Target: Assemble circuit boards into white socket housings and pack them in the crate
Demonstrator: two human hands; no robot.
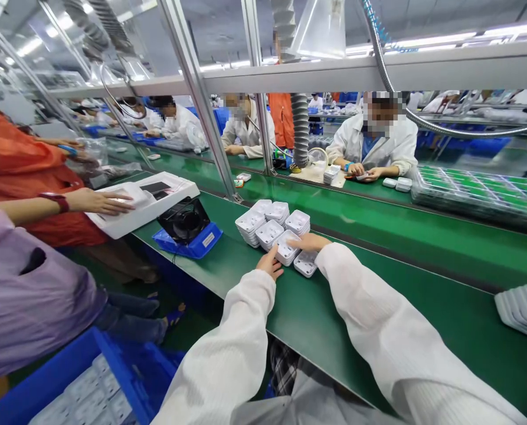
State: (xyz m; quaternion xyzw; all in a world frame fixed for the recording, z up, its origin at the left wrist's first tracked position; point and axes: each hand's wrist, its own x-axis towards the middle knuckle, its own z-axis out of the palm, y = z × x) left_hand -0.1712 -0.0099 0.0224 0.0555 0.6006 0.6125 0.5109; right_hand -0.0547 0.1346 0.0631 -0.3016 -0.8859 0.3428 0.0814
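Several short stacks of small white plastic trays (269, 227) stand together on the green belt table (378, 307). My left hand (269, 264) rests at the near side of one stack (285, 248), fingers curled against it. My right hand (310, 242) lies flat on top of that same stack, next to a lower stack (306, 264). Both arms wear white sleeves. I cannot tell whether either hand really grips the stack.
A black fan on a blue base (187, 227) stands left of the trays. A person's hand (106, 202) rests on a white machine (150, 198). A blue bin (90, 383) sits low left. White trays (522, 307) lie at right. Workers sit across the far belt.
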